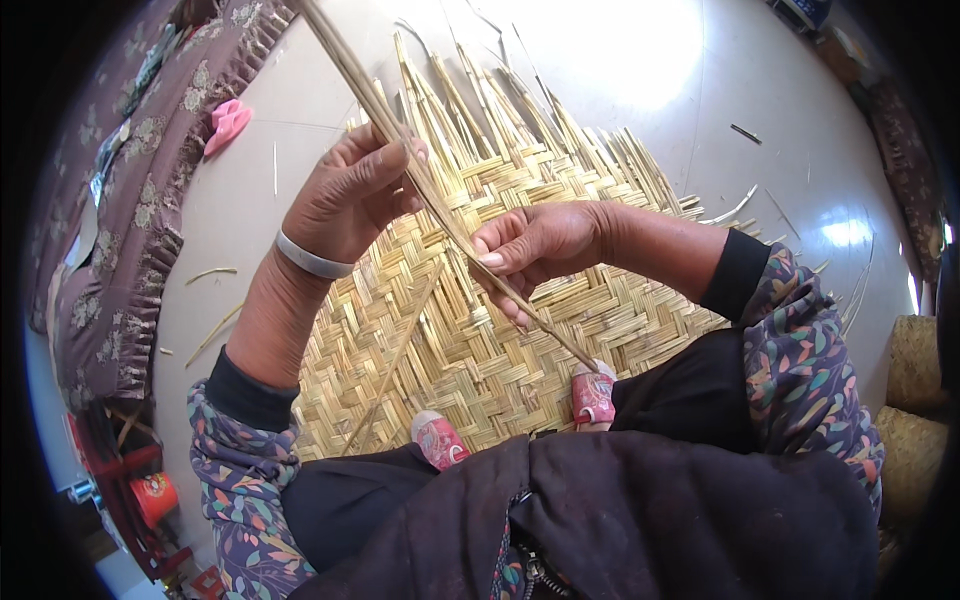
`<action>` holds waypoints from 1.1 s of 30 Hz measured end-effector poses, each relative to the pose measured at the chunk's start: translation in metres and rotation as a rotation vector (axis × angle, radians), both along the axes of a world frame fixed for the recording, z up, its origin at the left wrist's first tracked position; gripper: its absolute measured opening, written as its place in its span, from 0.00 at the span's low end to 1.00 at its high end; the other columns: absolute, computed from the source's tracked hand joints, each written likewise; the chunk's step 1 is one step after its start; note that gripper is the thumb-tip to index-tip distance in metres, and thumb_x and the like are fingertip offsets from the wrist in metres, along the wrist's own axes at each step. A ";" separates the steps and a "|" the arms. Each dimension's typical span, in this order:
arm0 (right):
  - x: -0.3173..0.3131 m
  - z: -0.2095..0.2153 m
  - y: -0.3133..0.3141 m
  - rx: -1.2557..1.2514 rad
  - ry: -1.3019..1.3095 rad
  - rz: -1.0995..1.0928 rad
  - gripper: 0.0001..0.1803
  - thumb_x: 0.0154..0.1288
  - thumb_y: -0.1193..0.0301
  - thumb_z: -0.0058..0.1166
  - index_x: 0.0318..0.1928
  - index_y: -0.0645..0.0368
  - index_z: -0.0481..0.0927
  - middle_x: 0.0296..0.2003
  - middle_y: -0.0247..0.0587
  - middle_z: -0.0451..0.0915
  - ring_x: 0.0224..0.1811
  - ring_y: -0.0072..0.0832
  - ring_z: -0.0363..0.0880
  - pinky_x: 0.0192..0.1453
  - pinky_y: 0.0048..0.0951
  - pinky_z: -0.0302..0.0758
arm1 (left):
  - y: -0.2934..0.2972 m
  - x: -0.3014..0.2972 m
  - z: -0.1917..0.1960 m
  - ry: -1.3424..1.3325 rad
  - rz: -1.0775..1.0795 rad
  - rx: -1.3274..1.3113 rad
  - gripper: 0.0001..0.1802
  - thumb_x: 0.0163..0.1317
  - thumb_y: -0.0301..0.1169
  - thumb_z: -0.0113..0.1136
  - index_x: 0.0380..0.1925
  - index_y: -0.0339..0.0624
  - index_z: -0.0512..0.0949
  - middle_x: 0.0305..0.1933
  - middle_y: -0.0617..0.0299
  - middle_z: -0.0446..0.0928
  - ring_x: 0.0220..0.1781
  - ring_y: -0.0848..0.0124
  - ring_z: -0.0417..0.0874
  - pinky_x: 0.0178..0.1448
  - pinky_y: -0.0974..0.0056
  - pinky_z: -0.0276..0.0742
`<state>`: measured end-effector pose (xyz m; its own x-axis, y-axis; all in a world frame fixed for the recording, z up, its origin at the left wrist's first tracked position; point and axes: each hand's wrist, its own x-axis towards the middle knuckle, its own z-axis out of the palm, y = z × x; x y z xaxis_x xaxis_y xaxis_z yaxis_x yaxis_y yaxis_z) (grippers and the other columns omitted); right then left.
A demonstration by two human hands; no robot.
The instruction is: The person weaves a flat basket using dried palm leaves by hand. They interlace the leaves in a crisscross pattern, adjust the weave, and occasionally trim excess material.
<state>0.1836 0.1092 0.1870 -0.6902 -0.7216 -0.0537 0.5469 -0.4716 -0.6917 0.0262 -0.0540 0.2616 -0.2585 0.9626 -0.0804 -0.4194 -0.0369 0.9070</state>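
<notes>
A long, flattened reed strip [445, 215] runs slantwise from the top left down toward my right shoe, held up above a woven reed mat [390, 300]. My left hand [360, 185] pinches it higher up, thumb on top. Lower down, my right hand [525, 250] grips the same strip between thumb and fingers. The strip's upper end leaves the picture at the top edge. Beneath both hands the mat shows a slanting twill weave, with loose unwoven reed ends [490, 110] sticking out at its far side. Another loose reed [400, 350] lies across the mat.
My two pink shoes [440, 438] rest on the mat's near part. Reed scraps [212, 335] lie on the pale floor [230, 250]. At left stands furniture under a purple flowered cover [150, 200], with a pink cloth [228, 125] beside it. Round woven-looking seats [915, 450] stand at right.
</notes>
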 end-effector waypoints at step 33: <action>-0.006 -0.002 0.000 0.470 -0.108 -0.359 0.06 0.61 0.72 0.57 0.35 0.58 0.73 0.26 0.34 0.79 0.26 0.22 0.81 0.32 0.24 0.81 | -0.012 -0.020 -0.060 -0.050 0.294 -0.284 0.12 0.57 0.36 0.64 0.36 0.45 0.73 0.26 0.69 0.77 0.24 0.82 0.76 0.22 0.79 0.68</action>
<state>0.1777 0.1088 0.1848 -0.8592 -0.3264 -0.3941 0.4890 -0.2970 -0.8202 0.0065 -0.0657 0.2013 -0.5079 0.7861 -0.3521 -0.4723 0.0876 0.8770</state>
